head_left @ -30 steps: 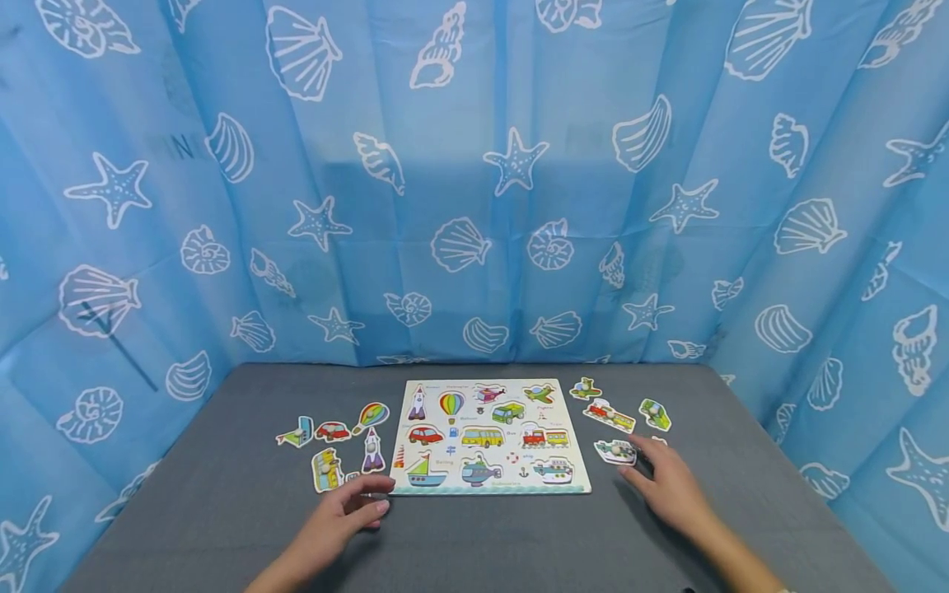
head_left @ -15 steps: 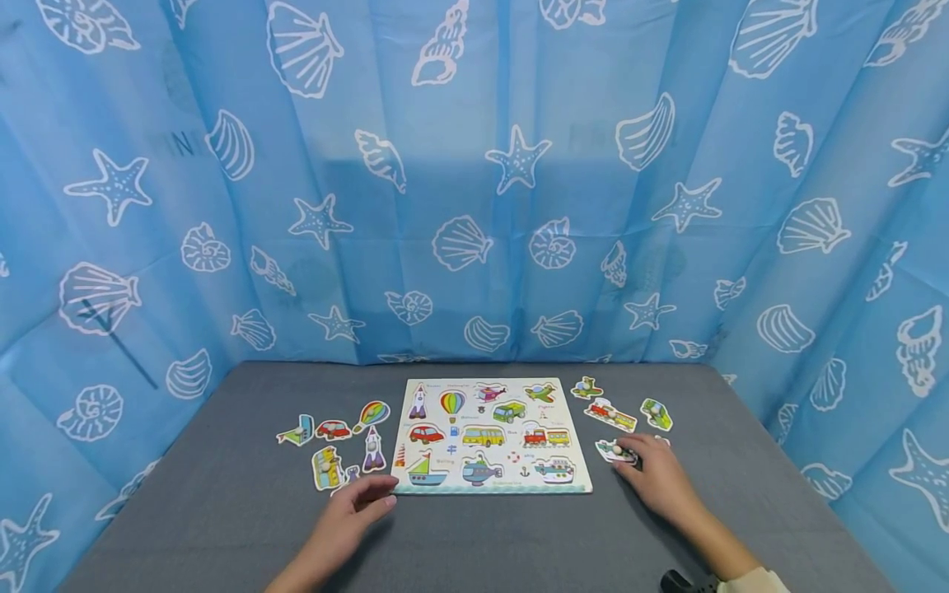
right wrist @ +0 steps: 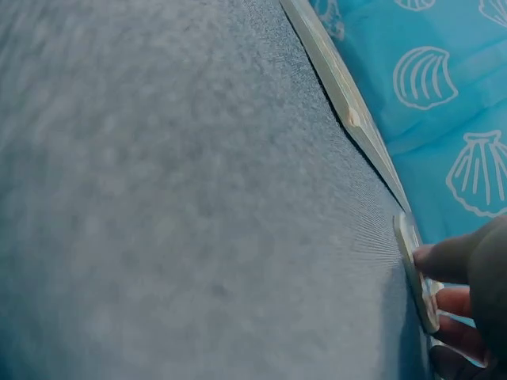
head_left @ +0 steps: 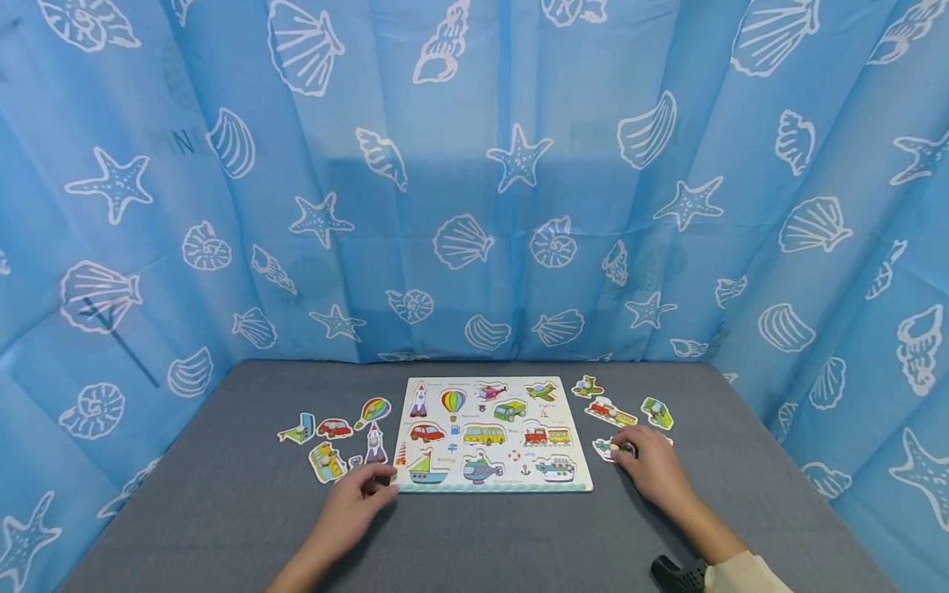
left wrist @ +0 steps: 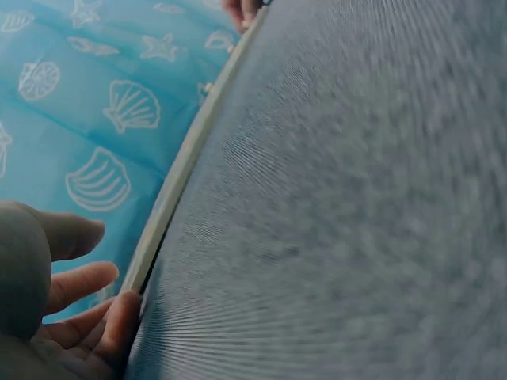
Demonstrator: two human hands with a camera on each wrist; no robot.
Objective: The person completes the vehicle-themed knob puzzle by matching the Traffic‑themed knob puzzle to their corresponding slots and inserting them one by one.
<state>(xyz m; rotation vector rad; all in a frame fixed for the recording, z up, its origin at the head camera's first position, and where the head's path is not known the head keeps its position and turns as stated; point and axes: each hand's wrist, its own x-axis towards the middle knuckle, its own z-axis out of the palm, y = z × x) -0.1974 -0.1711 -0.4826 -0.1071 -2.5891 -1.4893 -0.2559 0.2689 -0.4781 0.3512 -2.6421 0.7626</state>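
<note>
Now, taking the puzzle board (head_left: 519, 487) as the dial, 12 toward the curtain (head_left: 511, 263): the board lies flat on the grey bench (head_left: 511, 543). Right hand (head_left: 656, 469) sits between 3 and 4 o'clock, its fingers pinching the boat piece (head_left: 602, 449), which lies just beside the board at about 3. The right wrist view shows the piece edge-on; cannot tell whether it touches the bench. Left hand (head_left: 354, 504) is at 8 o'clock, fingers loosely bent and gripping nothing, fingertips against the board's near corner.

Other pieces, all on the bench: airplane piece (head_left: 588, 386) at 2; train piece (head_left: 611, 412) between 2 and 3, with the green truck piece (head_left: 656, 413) farther out. On the opposite side, balloon piece (head_left: 372, 412) between 9 and 10; rocket piece (head_left: 376, 445), red car piece (head_left: 334, 428) and sailboat piece (head_left: 298, 429) around 9; yellow bus piece (head_left: 327, 462) between 8 and 9. A cream sleeve (head_left: 745, 574) and a dark object (head_left: 675, 575) show at the right wrist.
</note>
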